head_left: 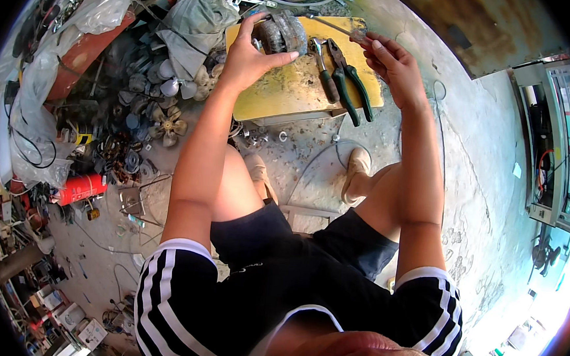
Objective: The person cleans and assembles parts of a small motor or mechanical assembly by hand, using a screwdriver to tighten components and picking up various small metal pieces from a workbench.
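A grimy, round metal body that looks like a small electric motor rests on the far part of a low yellow-topped table. My left hand grips it from its left and near side, thumb along the near edge and fingers at the far side. In my right hand is a screwdriver, pinched at its handle end. Its thin shaft points left toward the motor's far right; whether the tip touches is too small to tell. Between my hands lie dark-green-handled pliers and a ratchet wrench.
Left of the table, fan blades, a grey cloth or bag and other parts are heaped. A red cylinder lies farther left. A cable crosses the floor by my feet. A glass-fronted cabinet stands right.
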Motion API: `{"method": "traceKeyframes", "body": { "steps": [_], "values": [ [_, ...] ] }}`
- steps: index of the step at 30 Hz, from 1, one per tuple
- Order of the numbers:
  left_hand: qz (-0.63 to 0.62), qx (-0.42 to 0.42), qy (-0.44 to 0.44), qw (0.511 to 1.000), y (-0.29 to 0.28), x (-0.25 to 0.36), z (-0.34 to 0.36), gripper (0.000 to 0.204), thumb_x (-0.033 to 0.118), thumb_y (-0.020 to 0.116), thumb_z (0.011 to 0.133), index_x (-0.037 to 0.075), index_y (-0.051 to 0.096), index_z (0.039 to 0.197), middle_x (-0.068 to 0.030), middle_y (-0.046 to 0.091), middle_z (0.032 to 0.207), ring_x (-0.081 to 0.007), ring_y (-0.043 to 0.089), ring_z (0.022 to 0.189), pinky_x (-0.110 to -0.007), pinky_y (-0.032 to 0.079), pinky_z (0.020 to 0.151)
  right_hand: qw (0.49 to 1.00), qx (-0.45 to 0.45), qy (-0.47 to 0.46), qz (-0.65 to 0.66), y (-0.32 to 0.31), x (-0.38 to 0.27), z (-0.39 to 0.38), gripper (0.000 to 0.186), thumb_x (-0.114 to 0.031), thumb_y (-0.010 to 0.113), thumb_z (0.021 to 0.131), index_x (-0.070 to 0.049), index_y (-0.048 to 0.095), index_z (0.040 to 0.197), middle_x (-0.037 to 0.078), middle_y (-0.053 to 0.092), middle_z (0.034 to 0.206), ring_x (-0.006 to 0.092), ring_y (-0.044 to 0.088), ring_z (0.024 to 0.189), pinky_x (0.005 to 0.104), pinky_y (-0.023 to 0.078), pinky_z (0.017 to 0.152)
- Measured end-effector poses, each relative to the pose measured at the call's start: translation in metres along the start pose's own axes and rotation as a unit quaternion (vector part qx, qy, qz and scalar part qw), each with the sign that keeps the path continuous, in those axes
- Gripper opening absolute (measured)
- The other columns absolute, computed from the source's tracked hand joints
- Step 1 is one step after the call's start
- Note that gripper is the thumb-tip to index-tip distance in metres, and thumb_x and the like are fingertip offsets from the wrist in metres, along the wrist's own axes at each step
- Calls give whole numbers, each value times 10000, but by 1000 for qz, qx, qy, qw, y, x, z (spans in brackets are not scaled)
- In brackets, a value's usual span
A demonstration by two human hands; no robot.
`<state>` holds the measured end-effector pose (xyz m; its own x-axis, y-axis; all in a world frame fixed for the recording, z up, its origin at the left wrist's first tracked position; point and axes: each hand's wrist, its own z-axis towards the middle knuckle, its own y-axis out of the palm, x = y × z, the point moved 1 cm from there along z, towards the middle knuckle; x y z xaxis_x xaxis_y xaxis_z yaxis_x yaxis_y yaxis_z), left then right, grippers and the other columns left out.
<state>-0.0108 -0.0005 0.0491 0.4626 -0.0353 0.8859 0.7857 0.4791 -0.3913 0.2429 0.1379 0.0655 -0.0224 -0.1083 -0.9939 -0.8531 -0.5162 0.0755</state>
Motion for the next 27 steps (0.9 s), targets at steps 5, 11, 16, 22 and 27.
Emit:
{"method": "traceKeyframes", "body": {
  "steps": [5, 11, 16, 22, 27],
  "values": [
    [7, -57, 7, 998, -5, -15, 4, 913, 301, 902, 626, 76, 424, 1370, -153, 577, 1274, -229, 577, 1147, -343, 453, 977, 995, 72, -55, 50, -3, 5, 5, 293, -294, 583, 991, -23, 580, 1101, 72, 683, 1026, 105, 629, 886, 241, 541, 810],
    [-24, -92, -29, 995, -10, -40, 1, 978, 318, 905, 615, 105, 374, 1409, -158, 554, 1312, -275, 554, 1190, -373, 437, 1005, 993, 94, -6, 70, -6, 14, 7, 333, -353, 547, 1002, -21, 555, 1032, 85, 680, 951, 103, 623, 760, 236, 559, 718],
    [121, -85, 10, 989, -12, -45, -2, 1000, 386, 897, 593, 127, 381, 1410, -202, 520, 1351, -343, 504, 1256, -422, 388, 1054, 995, 99, 0, 24, 4, 24, 5, 348, -342, 527, 1012, 6, 526, 997, 104, 683, 907, 130, 639, 712, 266, 577, 688],
    [227, -58, 74, 969, -14, -33, -3, 984, 431, 885, 580, 162, 412, 1400, -168, 510, 1372, -350, 452, 1296, -438, 271, 1126, 994, 94, 39, 41, 1, 36, 9, 343, -367, 523, 1012, -27, 566, 1029, 52, 673, 917, 75, 598, 697, 216, 560, 692],
    [266, -53, 107, 957, -21, -25, -3, 927, 464, 870, 598, 153, 483, 1382, -146, 509, 1391, -344, 453, 1300, -437, 288, 1125, 993, 86, 63, 44, 1, 42, 10, 359, -368, 512, 1016, -20, 600, 1002, 41, 669, 897, 71, 606, 708, 207, 566, 707]
  ]
}}
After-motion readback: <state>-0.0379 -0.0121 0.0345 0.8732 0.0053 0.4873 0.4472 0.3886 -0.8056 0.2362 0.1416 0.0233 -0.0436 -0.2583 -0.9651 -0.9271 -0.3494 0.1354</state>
